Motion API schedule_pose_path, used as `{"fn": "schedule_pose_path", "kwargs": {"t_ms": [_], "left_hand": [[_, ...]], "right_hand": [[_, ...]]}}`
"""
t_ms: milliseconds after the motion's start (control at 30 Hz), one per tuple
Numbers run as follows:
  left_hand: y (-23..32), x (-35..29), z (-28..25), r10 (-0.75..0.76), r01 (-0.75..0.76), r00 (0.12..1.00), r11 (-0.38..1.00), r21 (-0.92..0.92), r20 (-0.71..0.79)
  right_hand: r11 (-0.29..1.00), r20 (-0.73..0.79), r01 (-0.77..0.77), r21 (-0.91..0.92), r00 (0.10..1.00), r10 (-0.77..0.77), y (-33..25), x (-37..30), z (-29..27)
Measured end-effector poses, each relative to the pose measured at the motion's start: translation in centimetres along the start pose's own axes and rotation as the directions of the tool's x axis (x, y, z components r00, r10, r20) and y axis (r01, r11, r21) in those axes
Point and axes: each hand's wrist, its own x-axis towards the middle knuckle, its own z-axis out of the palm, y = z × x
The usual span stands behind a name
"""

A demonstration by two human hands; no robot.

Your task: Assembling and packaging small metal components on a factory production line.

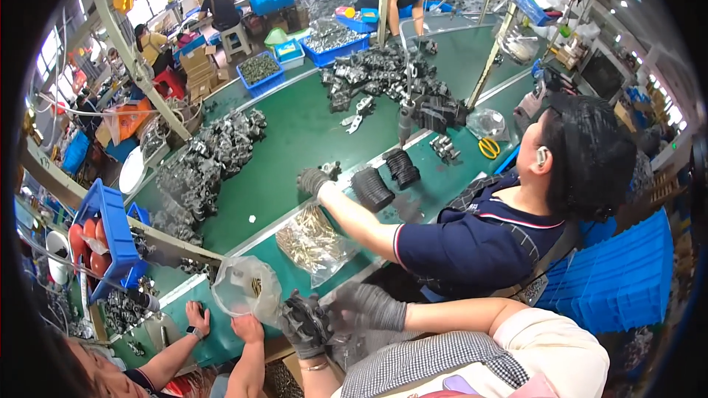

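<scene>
My left hand (pixel 306 326), in a dark grey glove, is closed at the bench's near edge, its fingers curled around something dark that I cannot make out. Just to its right is my right hand (pixel 367 308), in a grey glove and smeared by motion, so its fingers do not show clearly. Left of my left hand stands an open clear plastic bag (pixel 240 280) with some brass-coloured pieces inside; a co-worker's bare hand touches its lower edge. Beyond my hands lies a bag of long brass-coloured pins (pixel 306 243) on the green bench.
A co-worker at right reaches a gloved hand (pixel 315 180) over the bench. Stacks of black ribbed parts (pixel 372 189) stand there. Heaps of dark metal clamps (pixel 210 162) lie along the green belt (pixel 284 133). Blue crates (pixel 612 273) are stacked at right.
</scene>
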Motion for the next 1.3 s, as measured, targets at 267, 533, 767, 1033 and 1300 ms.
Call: {"fn": "schedule_pose_path", "kwargs": {"t_ms": [267,533,767,1033,1300], "left_hand": [[-2.0,3.5,-0.5,0.208,-0.174,0.914,-0.574,0.8,0.348],[-1.4,1.2,1.0,0.256,-0.124,0.964,0.685,0.718,-0.078],[-2.6,2.4,1.8,0.381,-0.152,0.899,0.733,0.663,-0.215],[-4.0,0.9,-1.2,-0.067,0.044,0.976,0.992,-0.115,-0.208],[-4.4,2.1,4.7,-0.041,0.048,0.875,0.999,0.003,-0.483]], "right_hand": [[0.539,0.08,-0.257,0.802,0.941,0.328,-1.6,1.4,-2.3],[0.919,-0.075,-0.125,0.375,0.984,0.164,-3.3,1.7,-1.5],[0.994,-0.137,0.106,-0.023,0.985,-0.108,-4.8,2.6,-3.2],[0.981,-0.161,-0.028,-0.19,0.987,-0.003,-4.1,2.1,-0.3],[0.946,-0.252,-0.167,-0.278,0.963,0.096,-4.7,2.2,-0.8]]}}
